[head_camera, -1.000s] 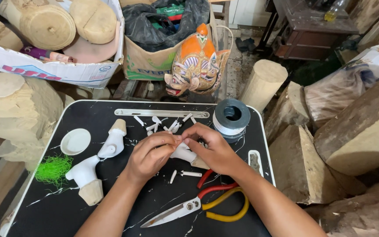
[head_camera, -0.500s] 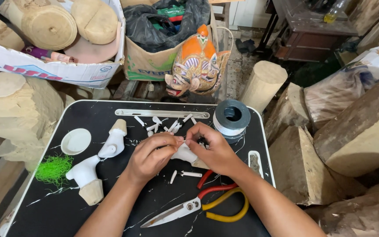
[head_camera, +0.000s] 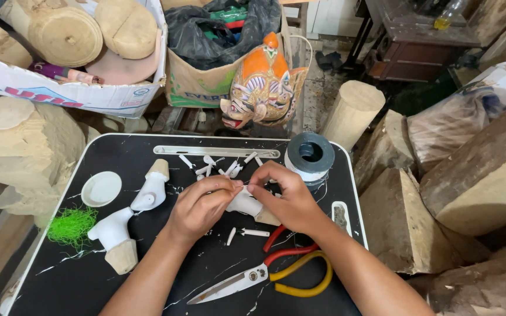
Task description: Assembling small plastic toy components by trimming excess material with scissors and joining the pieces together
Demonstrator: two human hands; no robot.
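Both hands, left hand [head_camera: 199,206] and right hand [head_camera: 288,196], pinching a small white piece [head_camera: 246,203] mid-bench [head_camera: 136,152], fingers clenched tight, could easily slip and drop among the scattered pegs [head_camera: 221,169].

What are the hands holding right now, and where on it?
Left hand and right hand pinch something tiny between their fingertips, too small to identify. A white carved piece lies just beneath them.

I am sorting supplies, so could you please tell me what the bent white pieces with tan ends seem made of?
The bent white pieces with tan ends look like carved wood painted matte white: the tan ends show bare, unpainted grain-coloured surface.
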